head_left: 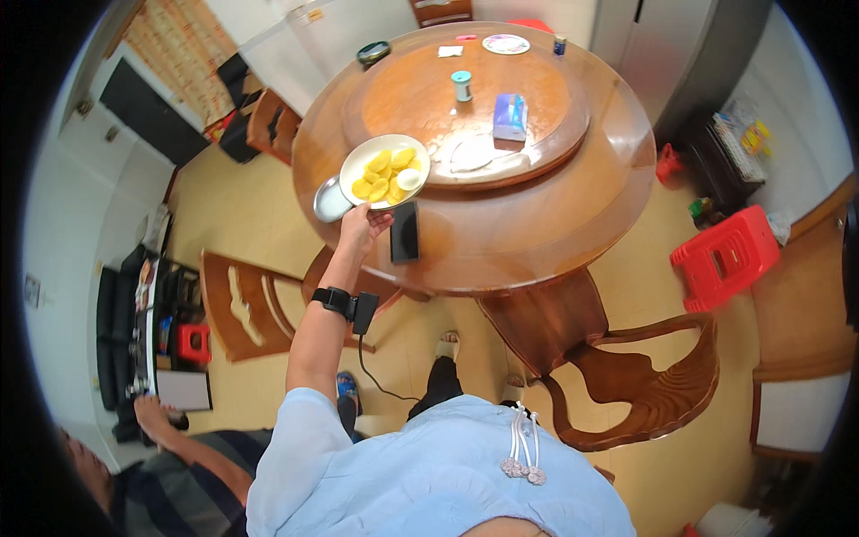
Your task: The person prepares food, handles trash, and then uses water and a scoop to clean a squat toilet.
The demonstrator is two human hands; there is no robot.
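My left hand (362, 228) is closed on the near rim of a round white plate (360, 157), over the table's near left side. Several yellow slices (380, 161) of food lie on the plate, beside a white, rounded piece that looks like a peeled egg (409, 179). A silvery round dish (331, 201) sits just left of the plate, partly covered by it. Close to my fingers, a black smartphone (405, 234) lies on the tabletop. My right hand is out of view.
The round wooden table (537, 224) carries a raised turntable (407, 98) with a tissue pack (510, 116) and a canister (461, 86). Wooden chairs (617, 358) stand around it. A red stool (727, 258) is at right. Another person (179, 474) is at lower left.
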